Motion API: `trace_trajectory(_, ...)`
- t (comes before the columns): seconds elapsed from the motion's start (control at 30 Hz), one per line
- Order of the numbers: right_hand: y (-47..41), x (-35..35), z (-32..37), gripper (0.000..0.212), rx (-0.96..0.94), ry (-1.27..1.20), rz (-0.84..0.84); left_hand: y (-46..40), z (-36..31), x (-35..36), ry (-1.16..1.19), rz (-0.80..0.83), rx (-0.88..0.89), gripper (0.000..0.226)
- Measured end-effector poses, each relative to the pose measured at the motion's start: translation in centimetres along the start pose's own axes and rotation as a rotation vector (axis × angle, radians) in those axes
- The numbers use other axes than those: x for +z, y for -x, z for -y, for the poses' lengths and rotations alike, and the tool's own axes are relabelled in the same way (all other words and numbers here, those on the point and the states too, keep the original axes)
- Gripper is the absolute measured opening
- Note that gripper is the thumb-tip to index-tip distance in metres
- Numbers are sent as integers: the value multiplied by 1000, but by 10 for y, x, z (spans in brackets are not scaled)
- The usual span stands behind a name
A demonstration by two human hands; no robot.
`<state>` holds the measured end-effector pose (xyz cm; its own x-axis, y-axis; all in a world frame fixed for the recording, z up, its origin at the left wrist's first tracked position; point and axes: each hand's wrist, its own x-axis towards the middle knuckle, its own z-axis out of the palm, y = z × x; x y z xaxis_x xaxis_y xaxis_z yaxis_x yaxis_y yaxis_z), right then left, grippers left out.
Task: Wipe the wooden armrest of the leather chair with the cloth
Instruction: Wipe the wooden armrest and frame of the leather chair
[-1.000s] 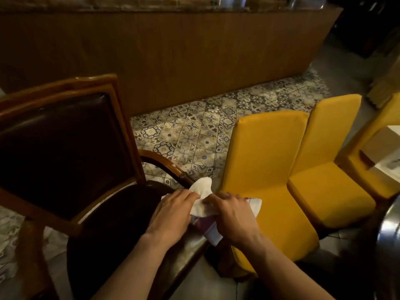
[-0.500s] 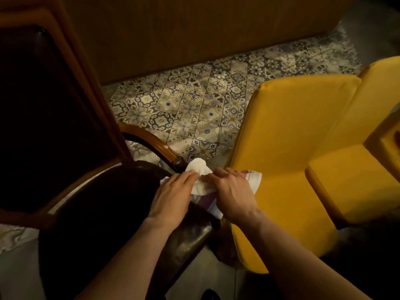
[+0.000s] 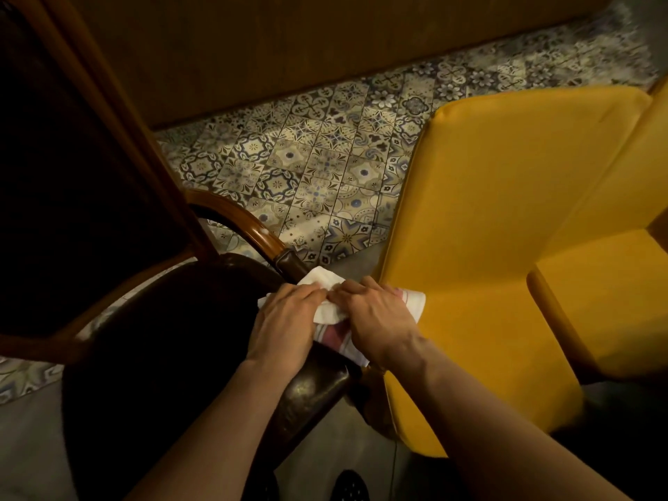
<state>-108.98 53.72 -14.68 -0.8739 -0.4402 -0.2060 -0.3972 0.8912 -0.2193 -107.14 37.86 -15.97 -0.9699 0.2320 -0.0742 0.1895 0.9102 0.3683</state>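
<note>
A dark leather chair (image 3: 155, 338) with a wooden frame fills the left of the head view. Its curved wooden armrest (image 3: 245, 224) runs from the backrest down to a dark padded section beside the seat. A white cloth (image 3: 329, 312) with reddish stripes lies over the armrest's lower part. My left hand (image 3: 285, 327) presses on the cloth's left side. My right hand (image 3: 379, 316) grips its right side, fingertips meeting the left hand's. The armrest under the cloth is hidden.
Two yellow upholstered chairs (image 3: 499, 226) stand close on the right, the nearer one almost touching the armrest. Patterned tiles (image 3: 318, 164) cover the floor beyond, ending at a wooden counter wall (image 3: 289, 48). Grey floor and my dark shoe (image 3: 349, 484) lie below.
The view has dropped and moved closer to the chair. Both hands stay on the cloth at the same spot on the armrest, their fingers a little closer together.
</note>
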Motion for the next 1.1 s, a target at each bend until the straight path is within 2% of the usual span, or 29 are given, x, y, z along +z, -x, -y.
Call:
trace_trajectory(0.8,81,2,-29,44,53,-8,17,35,-67,23,30,89,38,45)
trace_trajectory(1.1,115,-13,-33,22,104,70,138,54,-95,26,125,161,137,30)
